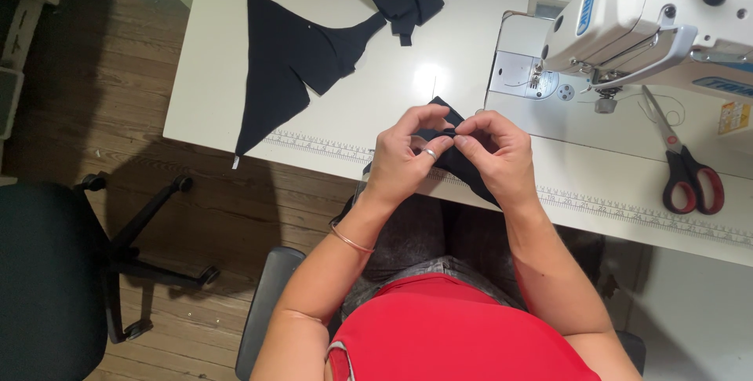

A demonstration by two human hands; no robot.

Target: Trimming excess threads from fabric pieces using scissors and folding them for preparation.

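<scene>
Both hands pinch one small piece of black fabric [463, 163] at the front edge of the white sewing table [376, 106]. We hold it with the left hand [404, 157] and the right hand [496, 153], thumbs and forefingers meeting over the fold; the fingers are clenched on the cloth, not released. A ring sits on the left hand and a thin bangle [351, 240] on that wrist.

Our fingers cover the pinched spot, so we cannot tell whether a pin, a thread end or only a folded edge lies between the fingertips; it appears to be a fold.

Position: the fabric rests partly on the table and hangs partly over its edge toward the lap, just left of the sewing machine [651, 20].

Hazards, as we judge them:
- The overhanging portion can pull the piece off the edge if the pinch loosens.
- Dark cloth hides layers; a fold can shift unnoticed.
- The red-handled scissors [686, 169] lie near the right elbow's path and could be knocked.

Other cut black pieces [290, 59] lie well apart, further back.
</scene>
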